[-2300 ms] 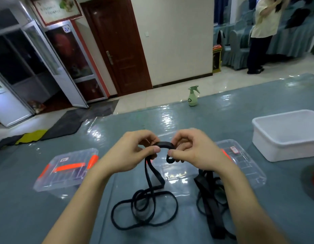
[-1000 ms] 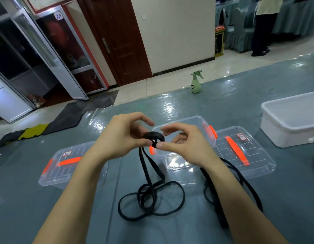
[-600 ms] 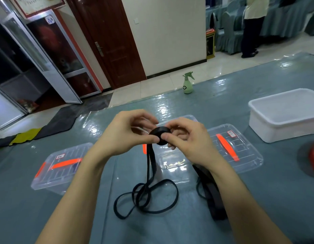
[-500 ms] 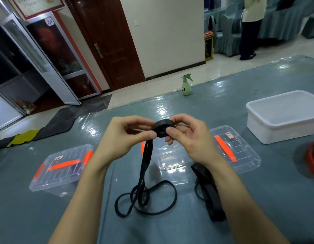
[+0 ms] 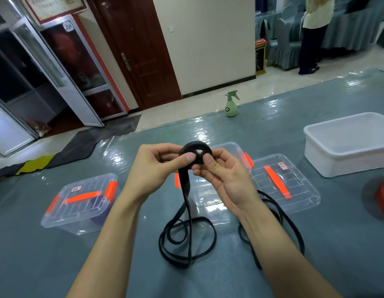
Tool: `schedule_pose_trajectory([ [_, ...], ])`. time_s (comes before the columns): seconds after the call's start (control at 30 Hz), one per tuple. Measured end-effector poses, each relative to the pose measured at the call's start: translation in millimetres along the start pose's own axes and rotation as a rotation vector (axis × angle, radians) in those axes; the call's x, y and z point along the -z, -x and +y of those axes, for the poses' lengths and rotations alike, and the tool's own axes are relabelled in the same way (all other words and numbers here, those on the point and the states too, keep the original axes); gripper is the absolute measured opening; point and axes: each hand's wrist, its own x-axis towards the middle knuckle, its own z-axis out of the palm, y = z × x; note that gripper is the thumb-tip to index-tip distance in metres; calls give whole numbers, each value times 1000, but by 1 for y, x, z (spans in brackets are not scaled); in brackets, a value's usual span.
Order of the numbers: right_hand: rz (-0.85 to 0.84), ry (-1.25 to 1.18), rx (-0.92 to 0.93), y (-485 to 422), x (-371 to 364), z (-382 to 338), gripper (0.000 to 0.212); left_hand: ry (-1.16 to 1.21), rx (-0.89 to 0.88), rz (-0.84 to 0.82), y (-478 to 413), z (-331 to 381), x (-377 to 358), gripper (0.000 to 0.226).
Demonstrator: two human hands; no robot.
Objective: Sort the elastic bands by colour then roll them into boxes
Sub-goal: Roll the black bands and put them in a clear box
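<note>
Since the coil would likely spring loose if let go, I pinch the rolled black band (image 5: 196, 152) from both sides, left hand (image 5: 151, 171) and right hand (image 5: 226, 181) closed on it. It hangs just above the open clear box (image 5: 235, 147), with its loose tail (image 5: 186, 239) lying on my side of that box.

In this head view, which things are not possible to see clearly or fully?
All in the head view:
- Open clear box: its inside is mostly hidden behind the left hand, the right hand and the black band they pinch.
- Red band: cut off by the right edge.
- Label on the closed box: too small to read.
- Second black band: partly under the right forearm.
</note>
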Motion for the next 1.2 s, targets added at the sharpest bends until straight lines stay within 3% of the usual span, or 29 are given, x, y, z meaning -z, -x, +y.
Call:
schedule_pose_trajectory([
  [0.1, -36, 386, -12, 3, 9, -12, 42, -141, 0, -71, 1, 4, 13, 21],
  [0.23, -60, 905, 49, 5, 14, -22, 29, -622, -87, -230, -8, 16, 26, 14],
  [0.37, -184, 1096, 13, 4, 5, -14, 14, -1065, -203, -423, -18, 35, 21, 25],
  [0.53, -235, 1200, -19, 1, 3, -13, 15, -1273, -263, -525, -27, 44, 13, 24],
  [0.6, -194, 1156, 22, 0, 5, -13, 13, -1224, -267, -514, -29, 45, 13, 23],
  [0.77, -73, 644, 85, 0, 10, -32, 16, -490, -96, -349, -26, 27, 28, 23],
  [0.9, -23, 445, 129, -2, 9, -33, 15, -74, -83, -148, -15, 4, 14, 32],
  [1.03, -49, 366, 101, -3, 8, -21, 14, -71, -107, -70, -14, -1, 10, 29],
  [1.1, -99, 535, 67, -2, 12, -23, 27, -200, -103, -117, -12, 3, 15, 24],
  [1.2, -70, 934, 104, 0, 16, -28, 48, -589, -121, -239, -13, 10, 18, 16],
])
